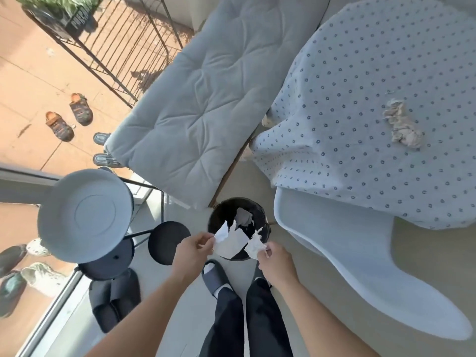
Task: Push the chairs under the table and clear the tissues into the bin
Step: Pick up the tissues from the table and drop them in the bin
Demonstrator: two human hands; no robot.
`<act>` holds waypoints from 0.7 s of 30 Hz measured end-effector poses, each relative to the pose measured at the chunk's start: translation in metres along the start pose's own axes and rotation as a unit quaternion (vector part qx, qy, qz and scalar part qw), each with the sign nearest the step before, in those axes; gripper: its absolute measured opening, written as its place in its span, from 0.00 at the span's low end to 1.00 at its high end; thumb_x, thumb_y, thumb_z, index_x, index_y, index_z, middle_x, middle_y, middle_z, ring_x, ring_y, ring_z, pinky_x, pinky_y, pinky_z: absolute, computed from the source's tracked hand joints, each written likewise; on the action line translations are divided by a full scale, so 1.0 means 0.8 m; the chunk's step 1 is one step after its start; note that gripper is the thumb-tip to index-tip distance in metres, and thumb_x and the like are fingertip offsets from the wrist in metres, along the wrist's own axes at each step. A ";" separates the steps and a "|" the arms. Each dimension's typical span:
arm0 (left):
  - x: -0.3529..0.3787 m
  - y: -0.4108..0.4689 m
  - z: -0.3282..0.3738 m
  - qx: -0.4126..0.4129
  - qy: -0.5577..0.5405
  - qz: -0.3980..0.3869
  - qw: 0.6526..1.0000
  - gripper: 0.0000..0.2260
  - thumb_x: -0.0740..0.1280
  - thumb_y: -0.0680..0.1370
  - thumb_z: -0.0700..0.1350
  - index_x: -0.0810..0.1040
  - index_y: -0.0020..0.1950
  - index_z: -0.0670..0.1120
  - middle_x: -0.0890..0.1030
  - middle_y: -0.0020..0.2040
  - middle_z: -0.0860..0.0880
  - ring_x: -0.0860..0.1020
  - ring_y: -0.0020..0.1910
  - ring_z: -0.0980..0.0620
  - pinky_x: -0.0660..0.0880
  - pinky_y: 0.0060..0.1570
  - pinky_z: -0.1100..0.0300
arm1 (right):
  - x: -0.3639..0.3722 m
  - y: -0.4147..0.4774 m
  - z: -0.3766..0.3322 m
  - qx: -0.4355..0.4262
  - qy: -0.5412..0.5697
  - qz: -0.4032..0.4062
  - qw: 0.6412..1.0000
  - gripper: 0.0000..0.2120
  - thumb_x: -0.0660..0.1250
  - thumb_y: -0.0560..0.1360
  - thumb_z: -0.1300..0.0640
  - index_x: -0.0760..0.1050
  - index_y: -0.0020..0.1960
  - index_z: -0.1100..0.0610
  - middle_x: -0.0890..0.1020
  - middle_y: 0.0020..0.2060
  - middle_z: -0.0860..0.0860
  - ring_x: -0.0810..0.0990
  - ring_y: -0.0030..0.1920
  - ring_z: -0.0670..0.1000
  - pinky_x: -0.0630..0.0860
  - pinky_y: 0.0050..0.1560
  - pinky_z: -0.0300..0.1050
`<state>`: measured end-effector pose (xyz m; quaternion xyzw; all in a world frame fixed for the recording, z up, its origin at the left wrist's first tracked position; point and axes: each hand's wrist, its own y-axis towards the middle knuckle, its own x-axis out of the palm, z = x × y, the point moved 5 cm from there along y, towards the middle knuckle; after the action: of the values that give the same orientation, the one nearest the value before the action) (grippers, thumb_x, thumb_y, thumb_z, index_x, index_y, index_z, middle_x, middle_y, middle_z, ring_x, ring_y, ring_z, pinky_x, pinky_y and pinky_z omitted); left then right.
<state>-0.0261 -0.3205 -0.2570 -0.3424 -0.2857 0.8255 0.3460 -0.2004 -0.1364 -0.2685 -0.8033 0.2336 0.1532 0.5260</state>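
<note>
White lettering runs along a dark planter box (78, 18) at the top left, beyond a black metal railing (121, 47), but it is too blurred to read; no other writing shows. A grey tufted cushion (195, 99) lies on a bench between the railing and the table (386, 140), which is draped in a pale cloth with small dark flowers. On that cloth, well apart from the hands, sits a crumpled brownish tissue clump (401, 127). A white moulded chair (360, 264) stands at the table's near edge, its front tucked under the hanging cloth and its back reaching toward the lower right. Just left of the chair, on the floor, is the black round bin (219, 215), with a crumpled grey tissue (243, 217) already inside it. To the left stands a tiered side table with a pale round tray (85, 215) on top and darker discs lower down. Pairs of shoes (69, 117) lie on the terracotta paving outside, and dark slippers (116, 300) rest on the floor inside. The person's feet in grey slippers stand right at the bin. The left hand (192, 251) pinches a flat white tissue sheet (230, 242) between thumb and fingertips over the bin's near rim. The right hand (275, 261) is closed in a pinch on a smaller crumpled white tissue (255, 244), just beside the sheet and also over the bin's edge.
</note>
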 end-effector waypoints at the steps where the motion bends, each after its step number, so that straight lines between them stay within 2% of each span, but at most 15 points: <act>1: 0.009 0.006 -0.008 -0.006 -0.001 0.000 1.000 0.06 0.69 0.80 0.50 0.86 0.47 0.56 0.87 0.42 0.53 0.86 0.41 0.55 0.85 0.48 0.51 | 0.007 0.011 0.005 0.000 -0.003 -0.003 1.000 0.12 0.60 0.76 0.53 0.75 0.47 0.62 0.83 0.41 0.60 0.84 0.44 0.62 0.78 0.35 0.55; 6: 0.048 0.041 -0.043 -0.026 0.005 -0.005 1.000 0.07 0.69 0.80 0.48 0.86 0.45 0.55 0.87 0.41 0.52 0.86 0.40 0.53 0.85 0.47 0.51 | 0.035 0.057 0.029 0.009 -0.010 -0.016 1.000 0.13 0.60 0.74 0.51 0.76 0.50 0.60 0.84 0.41 0.58 0.84 0.45 0.61 0.81 0.43 0.55; 10: 0.071 0.062 -0.062 -0.029 0.017 0.002 0.999 0.06 0.70 0.80 0.48 0.86 0.46 0.56 0.87 0.41 0.52 0.86 0.40 0.53 0.84 0.44 0.52 | 0.046 0.077 0.040 0.013 -0.002 -0.029 0.999 0.11 0.62 0.77 0.51 0.77 0.51 0.57 0.85 0.43 0.55 0.84 0.46 0.60 0.79 0.43 0.51; 13: 0.085 0.072 -0.073 -0.038 0.011 -0.010 0.999 0.05 0.70 0.80 0.50 0.86 0.51 0.56 0.88 0.43 0.53 0.86 0.40 0.56 0.83 0.48 0.55 | 0.050 0.087 0.047 0.003 -0.003 -0.040 0.999 0.13 0.64 0.80 0.51 0.78 0.62 0.53 0.86 0.54 0.48 0.84 0.51 0.53 0.78 0.51 0.47; 15: 0.092 0.078 -0.081 -0.051 0.026 -0.036 0.998 0.09 0.71 0.80 0.53 0.85 0.58 0.55 0.88 0.45 0.54 0.86 0.42 0.56 0.83 0.52 0.53 | 0.051 0.093 0.051 -0.004 0.001 -0.045 0.999 0.15 0.65 0.81 0.50 0.78 0.67 0.50 0.84 0.60 0.46 0.83 0.55 0.48 0.77 0.55 0.43; 18: 0.099 0.080 -0.090 -0.079 0.046 -0.092 0.991 0.14 0.70 0.80 0.55 0.80 0.65 0.55 0.87 0.49 0.54 0.86 0.47 0.53 0.84 0.53 0.51 | 0.052 0.097 0.055 -0.002 0.006 -0.047 0.999 0.17 0.65 0.82 0.50 0.76 0.69 0.51 0.83 0.61 0.47 0.82 0.54 0.47 0.73 0.52 0.38; 21: 0.101 0.078 -0.096 -0.089 0.056 -0.110 0.988 0.15 0.70 0.80 0.54 0.79 0.66 0.53 0.86 0.50 0.54 0.86 0.47 0.55 0.84 0.51 0.53 | 0.054 0.098 0.058 -0.007 -0.003 -0.046 0.999 0.15 0.65 0.81 0.50 0.77 0.67 0.50 0.83 0.60 0.46 0.80 0.50 0.45 0.72 0.44 0.32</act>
<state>-0.0330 -0.2777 -0.3770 -0.3842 -0.3743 0.7328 0.4186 -0.2061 -0.1298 -0.3687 -0.8160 0.1939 0.1333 0.5280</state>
